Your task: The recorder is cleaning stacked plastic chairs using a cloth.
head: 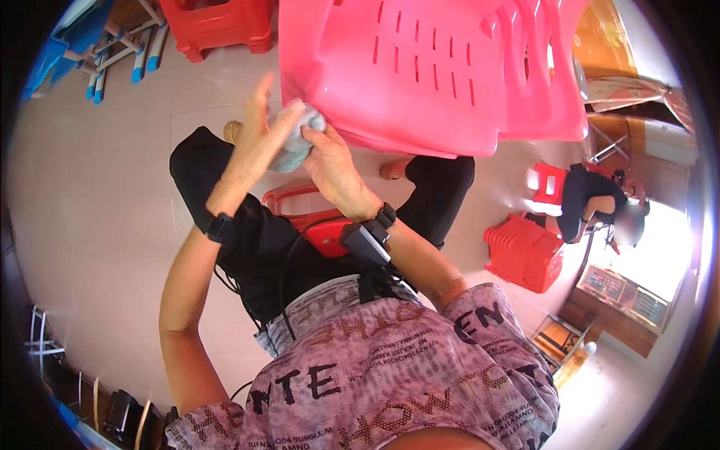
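My right hand [332, 163] pinches a bunched grey-green cloth [292, 152] between thumb and fingers. Against the cloth's left side is my left hand [259, 132], blurred, its fingers spread and its thumb across the cloth; whether it touches the cloth is not clear. Just beyond both hands stands a glossy pink plastic chair [416, 67] with a slotted seat, its near corner close to the cloth. Both my wrists wear black straps, the right one with a grey device [365, 243].
A red plastic stool [326, 236] shows between my knees. Another red stool [219, 28] stands at upper left, near folding legs with blue feet [138, 73]. At right are stacked red stools [523, 253] and a seated person [596, 202]. A black cable hangs by my lap.
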The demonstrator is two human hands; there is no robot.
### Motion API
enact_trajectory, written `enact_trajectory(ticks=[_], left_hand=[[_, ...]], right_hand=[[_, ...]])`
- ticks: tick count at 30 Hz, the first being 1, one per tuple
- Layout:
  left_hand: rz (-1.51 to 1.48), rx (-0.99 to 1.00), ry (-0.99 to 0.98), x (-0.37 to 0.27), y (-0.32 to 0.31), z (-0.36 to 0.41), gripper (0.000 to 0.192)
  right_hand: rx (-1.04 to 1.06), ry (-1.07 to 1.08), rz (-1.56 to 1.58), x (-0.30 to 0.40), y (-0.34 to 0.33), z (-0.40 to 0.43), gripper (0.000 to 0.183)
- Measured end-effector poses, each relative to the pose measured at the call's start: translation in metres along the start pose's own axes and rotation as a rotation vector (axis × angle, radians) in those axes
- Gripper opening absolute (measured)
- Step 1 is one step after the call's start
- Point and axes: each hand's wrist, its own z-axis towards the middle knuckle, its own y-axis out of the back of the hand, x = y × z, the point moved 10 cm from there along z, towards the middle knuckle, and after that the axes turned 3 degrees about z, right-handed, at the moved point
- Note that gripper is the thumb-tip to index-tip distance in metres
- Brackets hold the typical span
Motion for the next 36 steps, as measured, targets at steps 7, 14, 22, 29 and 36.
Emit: enact_trajectory(ticks=[7,14,22,29,36], left_hand=[[-0.741,0.079,0.314,0.04,-0.025,-0.021,0.045],[-0.071,-0.468,-0.312,0.0,0.028,0.001,0.031],[0.082,-0.324,-0.257,0.046,-0.02,0.009,0.04],[0.419,-0.063,0.273,0.177,-0.051,0.013,0.047],[1.048,-0.089,0.095,0.16,-0.059,0.016,0.041]], right_hand=[[0.196,0.235,-1.26,0.081,-0.038,-0.032,0.027],[-0.164,0.931,-1.821,0.19,-0.039,-0.018,0.038],[-0.185,0.789,-1.992,0.171,-0.024,0.008,0.044],[-0.251,0.711,-2.013,0.176,-0.022,-0.001,0.045],[-0.257,0.711,-2.011,0.177,-0.025,0.001,0.045]])
